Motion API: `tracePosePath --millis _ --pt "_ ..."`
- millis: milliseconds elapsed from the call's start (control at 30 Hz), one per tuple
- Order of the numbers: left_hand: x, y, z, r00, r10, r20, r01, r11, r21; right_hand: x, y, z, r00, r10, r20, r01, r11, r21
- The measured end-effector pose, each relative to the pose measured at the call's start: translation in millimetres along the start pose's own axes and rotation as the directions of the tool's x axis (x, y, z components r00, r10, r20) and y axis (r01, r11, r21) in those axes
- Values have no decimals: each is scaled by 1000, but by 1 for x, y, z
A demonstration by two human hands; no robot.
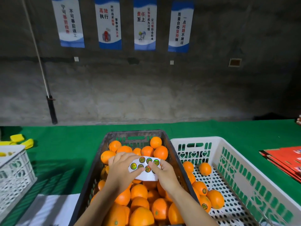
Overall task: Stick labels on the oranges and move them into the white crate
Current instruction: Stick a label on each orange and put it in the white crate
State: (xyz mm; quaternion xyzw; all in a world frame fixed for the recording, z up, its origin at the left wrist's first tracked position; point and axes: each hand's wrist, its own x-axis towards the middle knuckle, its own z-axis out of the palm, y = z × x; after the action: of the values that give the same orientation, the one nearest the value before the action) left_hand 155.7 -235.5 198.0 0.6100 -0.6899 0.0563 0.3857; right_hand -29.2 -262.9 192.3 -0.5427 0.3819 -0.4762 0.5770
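Orange fruit piles high in the dark crate (135,132) at the counter's (65,144) near edge. Above it my left hand (121,170) holds the label sheet (143,167) and my right hand (164,172) pinches it at one sticker. A few labelled oranges (215,199) lie in the white crate (244,178) alongside; I judge most remain. There is open counter beyond.

Two hands hold a label sheet (145,167) above a dark crate (104,144) full of oranges (140,191).

The left hand (121,170) grips the sheet's left end, and the right hand (164,173) pinches its right part, thumb on a round label. Just beside the dark crate, on the right, a white crate (216,144) holds a few labelled oranges (205,168). Both crates stand on a green desk (65,144), with red cartons (285,159) at the right edge, another pale crate (14,170) at the left, and four posters (145,25) on the wall behind.
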Motion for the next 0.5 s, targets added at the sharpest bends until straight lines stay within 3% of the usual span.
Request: tracePosePath --millis 500 --pt "1 -1 2 989 -94 112 111 981 -161 0 3 0 1000 11 4 -11 1000 11"
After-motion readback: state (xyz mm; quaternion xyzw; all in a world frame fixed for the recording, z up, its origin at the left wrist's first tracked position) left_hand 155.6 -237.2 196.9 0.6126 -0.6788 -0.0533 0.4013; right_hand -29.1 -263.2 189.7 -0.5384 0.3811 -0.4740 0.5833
